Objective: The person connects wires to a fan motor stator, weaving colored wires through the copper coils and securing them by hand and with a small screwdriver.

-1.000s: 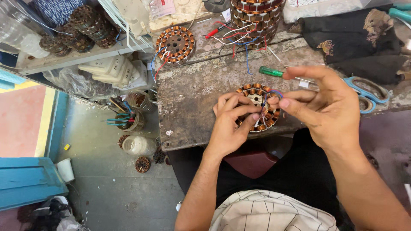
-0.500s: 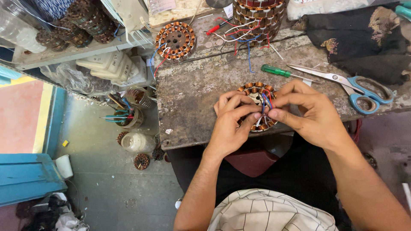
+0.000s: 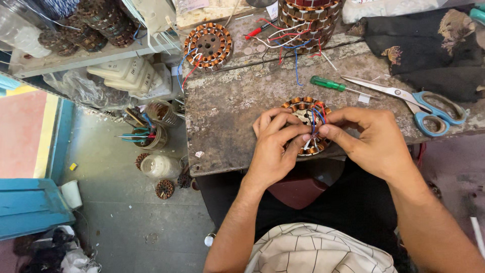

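A round motor stator (image 3: 302,106) wound with copper coils lies on the worn bench top (image 3: 227,106) near its front edge. My left hand (image 3: 275,144) rests on the stator's left side, fingers curled over it. My right hand (image 3: 371,139) pinches the stator's red and blue lead wires (image 3: 317,115) between thumb and forefinger, right beside the left fingertips. Both hands cover the stator's lower half.
A green-handled screwdriver (image 3: 328,84) and blue-handled scissors (image 3: 429,108) lie behind my right hand. Another stator (image 3: 208,45) and a stack of stators (image 3: 308,20) with coloured wires sit at the back. Dark cloth (image 3: 424,45) lies right. Jars and tools (image 3: 151,131) stand on the floor left.
My right hand has come down from above the stator and closed on its wires. The view shifted slightly, and the left hand stayed on the stator.
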